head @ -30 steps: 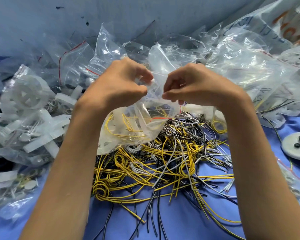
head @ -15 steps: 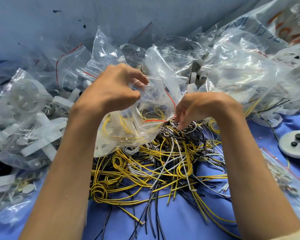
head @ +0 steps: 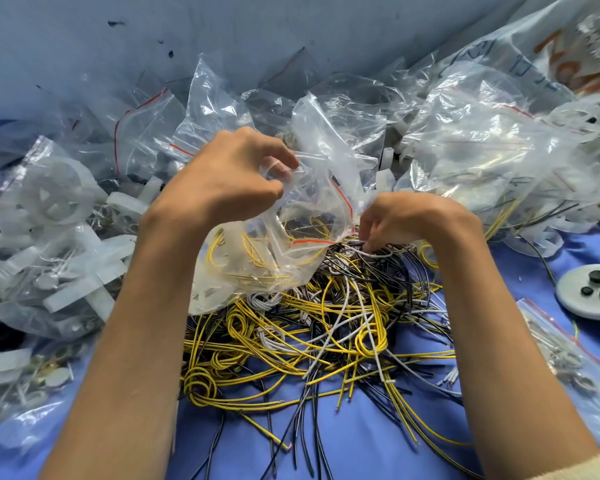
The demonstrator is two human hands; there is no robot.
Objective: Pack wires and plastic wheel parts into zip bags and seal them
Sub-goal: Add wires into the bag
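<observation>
On the head view I see the left hand [head: 222, 181] gripping the mouth of a crinkled, clear zip bag [head: 257, 265], red-lined, with yellow loops [head: 219, 244] sagging below the fingers. The right hand [head: 406, 220] pinches a thin white wire [head: 378, 253] atop the tangled wire pile [head: 326, 327] beneath its fingertips.

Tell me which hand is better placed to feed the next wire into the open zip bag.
Right. The right hand is down on the wire pile, pinching a white wire beside the mouth of the zip bag, while the left hand grips its rim, holding it open.
</observation>
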